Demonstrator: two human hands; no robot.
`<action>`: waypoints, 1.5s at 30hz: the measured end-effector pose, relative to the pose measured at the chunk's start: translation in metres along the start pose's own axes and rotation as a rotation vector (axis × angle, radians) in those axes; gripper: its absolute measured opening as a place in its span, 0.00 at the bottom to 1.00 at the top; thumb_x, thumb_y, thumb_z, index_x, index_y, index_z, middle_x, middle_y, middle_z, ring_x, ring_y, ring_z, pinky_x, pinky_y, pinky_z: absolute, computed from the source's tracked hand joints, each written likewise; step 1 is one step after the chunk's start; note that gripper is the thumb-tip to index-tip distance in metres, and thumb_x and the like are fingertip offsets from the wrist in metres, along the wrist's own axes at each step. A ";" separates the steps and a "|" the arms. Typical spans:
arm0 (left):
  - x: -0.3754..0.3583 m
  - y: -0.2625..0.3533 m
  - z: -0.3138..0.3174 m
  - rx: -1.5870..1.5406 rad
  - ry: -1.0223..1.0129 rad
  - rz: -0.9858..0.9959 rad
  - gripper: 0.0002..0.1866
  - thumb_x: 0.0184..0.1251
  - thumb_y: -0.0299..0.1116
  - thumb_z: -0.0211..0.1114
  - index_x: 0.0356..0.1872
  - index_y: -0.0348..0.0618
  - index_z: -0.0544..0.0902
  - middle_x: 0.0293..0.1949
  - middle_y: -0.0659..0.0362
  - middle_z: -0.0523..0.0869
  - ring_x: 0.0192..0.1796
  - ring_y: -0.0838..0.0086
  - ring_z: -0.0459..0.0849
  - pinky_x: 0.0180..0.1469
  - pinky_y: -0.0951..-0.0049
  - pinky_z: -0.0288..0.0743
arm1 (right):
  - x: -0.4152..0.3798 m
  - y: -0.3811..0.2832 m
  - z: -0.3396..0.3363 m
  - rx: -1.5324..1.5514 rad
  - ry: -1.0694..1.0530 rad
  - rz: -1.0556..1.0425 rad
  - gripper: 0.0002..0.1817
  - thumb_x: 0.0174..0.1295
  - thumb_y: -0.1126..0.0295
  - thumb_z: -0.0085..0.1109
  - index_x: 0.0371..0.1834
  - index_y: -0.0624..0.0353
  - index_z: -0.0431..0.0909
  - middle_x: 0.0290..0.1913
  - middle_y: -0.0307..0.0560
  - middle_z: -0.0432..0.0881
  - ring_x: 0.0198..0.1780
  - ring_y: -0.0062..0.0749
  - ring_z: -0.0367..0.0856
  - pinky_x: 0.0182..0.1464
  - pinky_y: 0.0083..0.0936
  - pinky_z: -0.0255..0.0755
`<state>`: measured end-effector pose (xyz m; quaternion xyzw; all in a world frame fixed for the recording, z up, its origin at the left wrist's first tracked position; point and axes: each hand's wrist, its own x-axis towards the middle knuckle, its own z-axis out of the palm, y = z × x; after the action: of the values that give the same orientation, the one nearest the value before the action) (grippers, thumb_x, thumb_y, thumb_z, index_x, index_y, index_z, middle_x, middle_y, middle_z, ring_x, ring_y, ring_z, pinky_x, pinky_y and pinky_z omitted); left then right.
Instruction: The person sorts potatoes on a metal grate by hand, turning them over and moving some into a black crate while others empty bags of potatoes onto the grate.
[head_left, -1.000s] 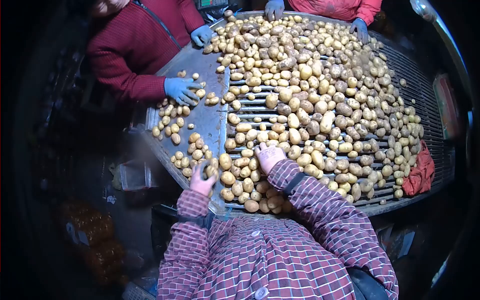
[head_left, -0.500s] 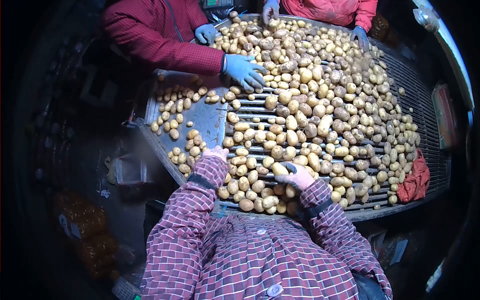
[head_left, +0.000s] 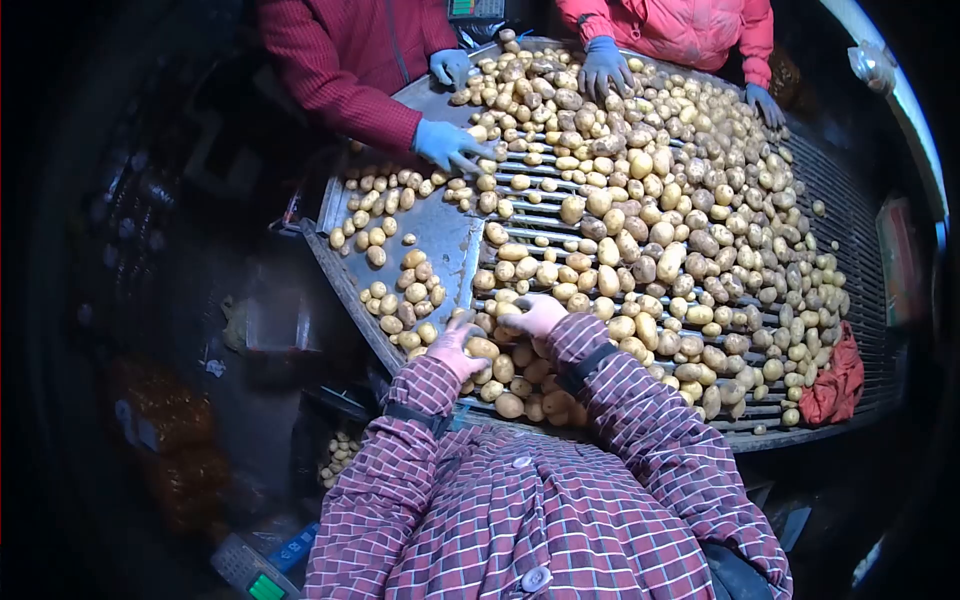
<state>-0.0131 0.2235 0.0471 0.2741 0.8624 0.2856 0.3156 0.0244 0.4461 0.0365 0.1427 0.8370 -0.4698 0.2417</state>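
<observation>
Many potatoes [head_left: 640,255] lie spread over a slatted metal sorting table [head_left: 535,212]. My left hand [head_left: 455,348] is at the table's near edge, thumb and fingers apart beside a potato [head_left: 482,348] that rests among others. Just to its right, my right hand [head_left: 537,315] reaches leftward over the pile, fingers stretched out and touching potatoes. Its palm side is hidden, and no potato shows in its grasp. Small potatoes [head_left: 412,290] sit on the flat metal plate [head_left: 440,245] beyond my left hand.
Across the table, one co-worker's blue-gloved hand [head_left: 448,146] touches potatoes beside the plate. Another person's gloved hand [head_left: 605,68] rests on the far pile. A red cloth [head_left: 835,378] lies at the right edge. Filled net sacks [head_left: 165,430] stand at lower left.
My right hand has moved left, and the potato it held is no longer visible in it. My left hand has shifted slightly down and right. The co-workers' hands have moved too.
</observation>
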 end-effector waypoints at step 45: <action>0.002 -0.056 -0.049 0.478 0.309 -0.357 0.25 0.59 0.43 0.69 0.57 0.46 0.77 0.50 0.48 0.83 0.51 0.59 0.84 0.55 0.60 0.77 | -0.119 0.047 0.025 0.509 0.021 -0.154 0.19 0.73 0.66 0.48 0.62 0.63 0.71 0.53 0.46 0.80 0.47 0.28 0.82 0.46 0.24 0.78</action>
<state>-0.0652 0.1703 0.0407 0.1385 0.9770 0.0538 0.1531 0.1535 0.4472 0.0563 0.1397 0.7028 -0.6806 0.1527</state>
